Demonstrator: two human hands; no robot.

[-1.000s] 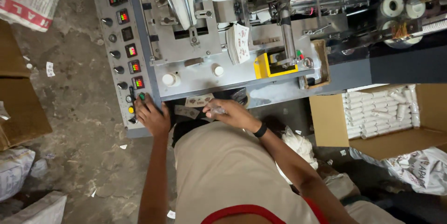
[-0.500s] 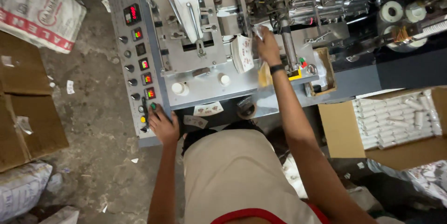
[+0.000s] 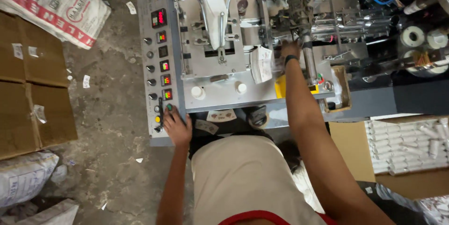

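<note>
Left hand (image 3: pixel 177 124) stays planted at the near end of the control panel (image 3: pixel 158 61), fingers spread on the buttons and gripping nothing. Right hand (image 3: pixel 289 50) has left the near ledge and now reaches far into the metal mechanism (image 3: pixel 299 14), just right of the white pouch stack (image 3: pixel 262 64); can't tell if it grips anything. Reads as clearing or adjusting the feed while the left minds the controls, and the open carton of white packs (image 3: pixel 411 145) sits untouched at near right.
</note>
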